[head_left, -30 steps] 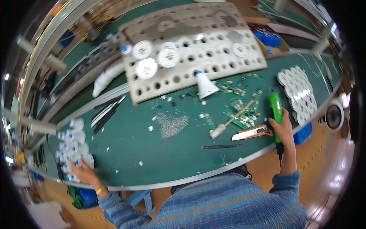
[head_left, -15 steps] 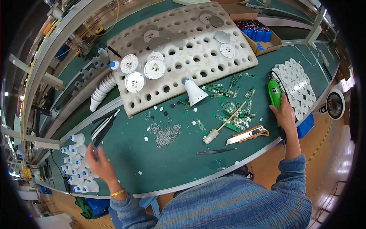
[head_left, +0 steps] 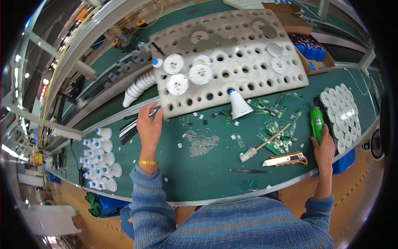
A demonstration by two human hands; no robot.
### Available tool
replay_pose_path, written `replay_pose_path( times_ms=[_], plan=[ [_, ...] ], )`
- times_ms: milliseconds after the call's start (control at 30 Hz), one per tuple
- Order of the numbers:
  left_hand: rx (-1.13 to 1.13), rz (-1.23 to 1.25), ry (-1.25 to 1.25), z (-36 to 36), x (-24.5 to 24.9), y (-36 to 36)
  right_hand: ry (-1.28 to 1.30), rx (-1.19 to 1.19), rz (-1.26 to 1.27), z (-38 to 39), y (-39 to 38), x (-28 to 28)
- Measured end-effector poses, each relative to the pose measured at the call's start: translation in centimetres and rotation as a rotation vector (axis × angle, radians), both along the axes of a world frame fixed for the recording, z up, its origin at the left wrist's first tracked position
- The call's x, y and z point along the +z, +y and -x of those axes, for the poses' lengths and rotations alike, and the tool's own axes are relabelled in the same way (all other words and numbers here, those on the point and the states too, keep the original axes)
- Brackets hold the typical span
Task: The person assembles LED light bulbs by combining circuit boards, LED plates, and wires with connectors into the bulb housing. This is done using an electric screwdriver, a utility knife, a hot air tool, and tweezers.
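Grips one smooth green power tool (head_left: 317, 124) in the closed right hand (head_left: 325, 150), near the flat white discs (head_left: 340, 116) on the table's right, long axis running near to far, rounded end pointing away from the torso. Holds the left hand (head_left: 149, 128) open, nothing visible in it, near the pale, hole-pierced board (head_left: 261, 74). Has one white cone (head_left: 239, 106), blue tip toward the board, and one orange-handled knife (head_left: 285, 159).

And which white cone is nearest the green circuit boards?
The lone cone at the front edge of the holed board, blue tip toward it; the other cones are all farther left.
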State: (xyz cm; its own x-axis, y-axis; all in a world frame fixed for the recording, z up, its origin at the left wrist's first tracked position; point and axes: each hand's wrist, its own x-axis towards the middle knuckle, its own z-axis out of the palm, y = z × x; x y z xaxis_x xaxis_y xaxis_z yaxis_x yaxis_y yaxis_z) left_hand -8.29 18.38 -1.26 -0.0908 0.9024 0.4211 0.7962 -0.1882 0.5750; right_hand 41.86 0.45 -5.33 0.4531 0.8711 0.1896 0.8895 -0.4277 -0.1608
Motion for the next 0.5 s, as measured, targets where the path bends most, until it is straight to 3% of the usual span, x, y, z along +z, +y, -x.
replay_pose_path(
  times_ms=[200,367,467,500],
  plan=[
    [0.31,-0.037,0.18,10.1,-3.2,6.8,0.176,0.012,-0.056,0.5,-0.4,0.6],
    [0.222,-0.062,0.313,16.1,-4.6,12.0,0.34,-0.001,-0.16,-0.2,-0.1,1.4],
    [0.163,0.006,0.195,19.8,-7.7,16.2,0.501,-0.061,-0.311,-1.8,-0.5,0.7],
    [0.17,0.079,0.218,18.2,-6.3,15.7,0.578,-0.122,-0.339,-1.5,-0.4,1.1]
  ],
)
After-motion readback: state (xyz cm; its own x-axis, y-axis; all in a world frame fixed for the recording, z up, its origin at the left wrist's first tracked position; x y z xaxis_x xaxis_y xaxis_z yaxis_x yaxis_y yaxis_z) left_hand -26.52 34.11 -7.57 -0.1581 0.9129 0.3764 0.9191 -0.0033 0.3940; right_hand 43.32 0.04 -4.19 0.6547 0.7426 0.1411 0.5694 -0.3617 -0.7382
